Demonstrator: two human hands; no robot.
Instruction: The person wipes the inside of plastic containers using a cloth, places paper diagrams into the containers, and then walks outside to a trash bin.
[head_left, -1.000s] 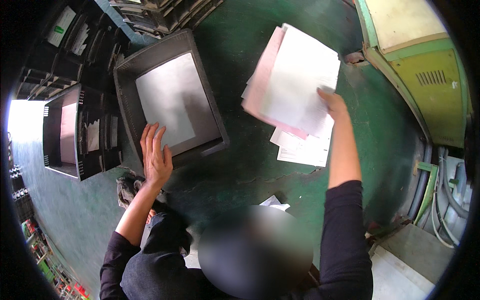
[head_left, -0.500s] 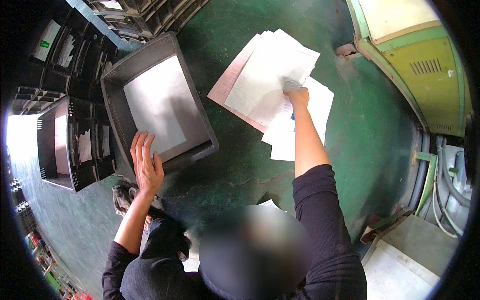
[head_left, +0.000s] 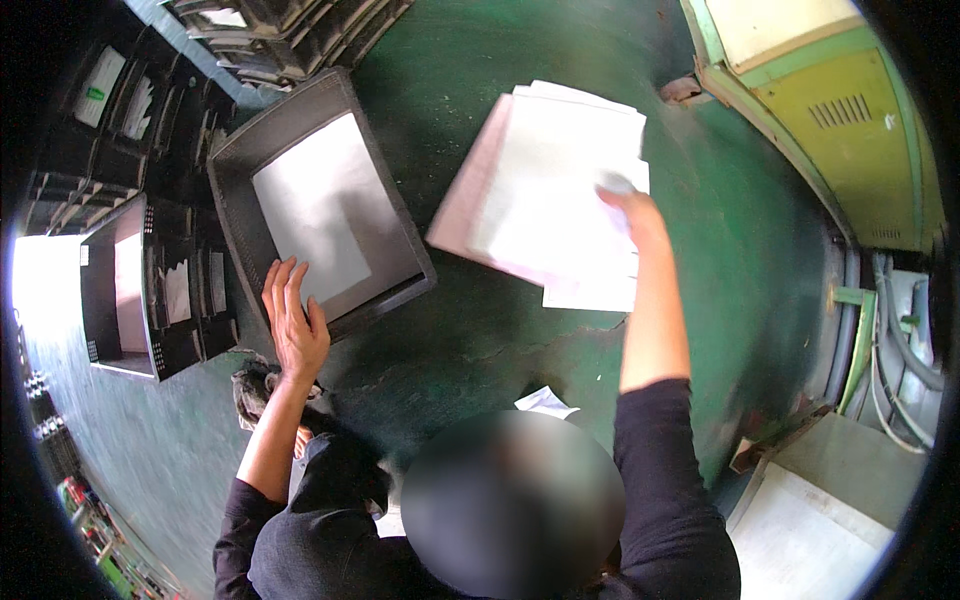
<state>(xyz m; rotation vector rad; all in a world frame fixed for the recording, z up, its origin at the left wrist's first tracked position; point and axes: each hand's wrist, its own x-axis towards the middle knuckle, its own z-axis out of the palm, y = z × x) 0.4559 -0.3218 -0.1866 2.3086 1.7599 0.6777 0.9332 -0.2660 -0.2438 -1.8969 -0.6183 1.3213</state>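
Observation:
My right hand (head_left: 640, 220) grips a bunch of loose paper sheets (head_left: 560, 200), white on top with a pinkish sheet (head_left: 468, 200) sticking out at their left side. A small greyish patch shows at the fingertips, too blurred to name. The sheets are smeared by motion above the green floor. Over on the left, my left hand (head_left: 297, 335) lies with its fingers stretched at the near left corner of a dark grey plastic crate (head_left: 395, 210). Whitish sheet material (head_left: 300, 180) lies flat on the bottom of that crate.
Stacked black crates (head_left: 120, 150) with paper slips stand at the left, and more crates (head_left: 290, 40) at the top. A yellow-green metal cabinet (head_left: 840, 140) is at the right. A small white paper scrap (head_left: 546, 402) lies on the green floor (head_left: 480, 350) near me.
The paper sheets have shifted and turned in my right hand, bunching closer together, and that hand has moved a little right and nearer. My left hand stays at the crate.

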